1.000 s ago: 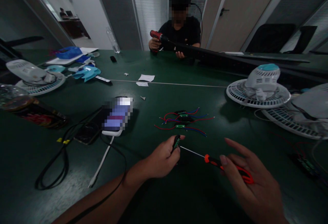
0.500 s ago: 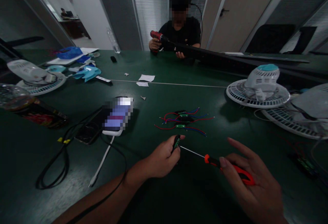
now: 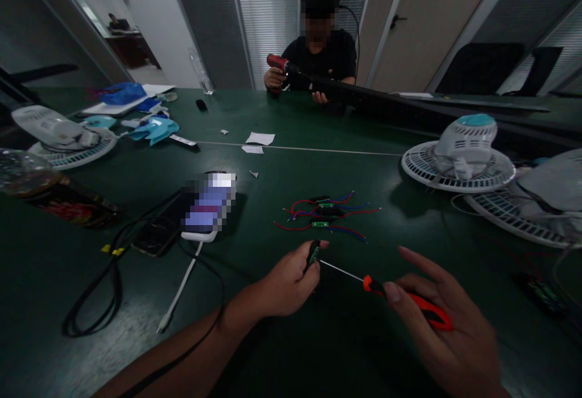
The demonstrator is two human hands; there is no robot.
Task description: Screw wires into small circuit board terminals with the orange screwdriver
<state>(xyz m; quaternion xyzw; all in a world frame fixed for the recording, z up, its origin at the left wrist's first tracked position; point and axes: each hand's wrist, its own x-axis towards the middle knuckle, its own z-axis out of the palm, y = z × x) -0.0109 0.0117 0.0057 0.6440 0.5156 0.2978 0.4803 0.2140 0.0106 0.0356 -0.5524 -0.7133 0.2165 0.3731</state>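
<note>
My left hand (image 3: 291, 279) pinches a small green circuit board (image 3: 313, 255) with a black part between thumb and fingers. The tip of a screwdriver (image 3: 430, 312) with an orange and black handle meets the board's right side. Thumb and fingers of my right hand (image 3: 450, 319) close on that handle, while the index finger stretches forward. Just beyond my left hand, several similar boards (image 3: 321, 224) with red and blue wires lie on the green table (image 3: 345, 170).
White fan parts (image 3: 457, 164) stand at the right, another fan part (image 3: 63, 137) at the left. A phone (image 3: 207, 210), a dark cable (image 3: 118, 295) and a bottle (image 3: 59, 198) lie left. Across the table a person (image 3: 318, 58) holds a red power drill (image 3: 276, 62) against a long black bar (image 3: 386, 97).
My right thumb and index finger have shifted slightly left along the screwdriver. My left hand and the board look unmoved.
</note>
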